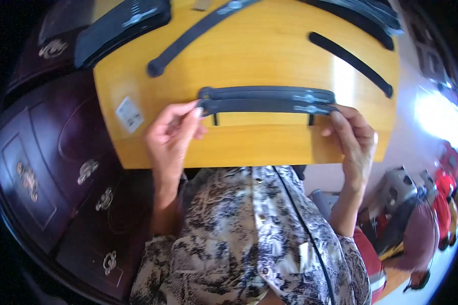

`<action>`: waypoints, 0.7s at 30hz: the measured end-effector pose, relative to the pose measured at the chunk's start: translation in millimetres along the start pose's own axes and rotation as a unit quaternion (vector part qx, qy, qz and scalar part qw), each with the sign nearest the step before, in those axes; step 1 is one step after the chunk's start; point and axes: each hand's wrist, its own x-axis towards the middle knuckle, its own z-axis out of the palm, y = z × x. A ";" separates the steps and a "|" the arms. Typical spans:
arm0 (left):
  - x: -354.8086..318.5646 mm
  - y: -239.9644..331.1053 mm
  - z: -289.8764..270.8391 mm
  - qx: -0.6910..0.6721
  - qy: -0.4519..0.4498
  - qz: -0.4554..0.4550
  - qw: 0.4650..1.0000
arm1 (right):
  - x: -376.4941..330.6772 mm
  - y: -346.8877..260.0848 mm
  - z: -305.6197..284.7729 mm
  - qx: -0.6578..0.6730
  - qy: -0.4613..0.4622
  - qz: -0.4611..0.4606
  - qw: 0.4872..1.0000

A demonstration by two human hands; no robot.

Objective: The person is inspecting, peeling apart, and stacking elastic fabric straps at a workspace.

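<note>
Two flat dark straps (269, 105) lie side by side, stretched across the front of the yellow wooden table (249, 147). Each has a rounded, looped end at the left and pale print near the right end. My left hand (172, 129) pinches the looped ends between thumb and fingers. At the printed ends, the thumb and fingers of my right hand (356, 134) are closed on the straps. Two short dark marks or strips show below the straps; what they belong to I cannot tell.
A bent dark strap (191, 41) and a plain dark strip (351, 62) lie farther back. Stacks of dark straps (119, 33) sit at the far left and far right. A white label (130, 115) is on the left tabletop. Dark drawers (79, 185) flank the left side.
</note>
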 end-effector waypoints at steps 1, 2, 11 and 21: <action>-1.6 -1.4 -2.1 0.017 0.006 0.009 1.000 | 0.4 3.5 0.8 0.006 -0.015 -0.004 1.000; -2.7 -1.3 1.5 0.032 0.021 0.010 0.999 | 0.3 6.6 0.1 -0.006 -0.019 -0.025 0.999; 1.8 -0.1 9.4 0.006 0.002 0.007 1.000 | 1.3 2.7 -5.1 0.015 0.002 -0.010 1.000; 3.5 0.7 5.2 -0.046 -0.015 -0.020 0.999 | 1.3 4.3 0.4 -0.024 0.016 -0.028 0.999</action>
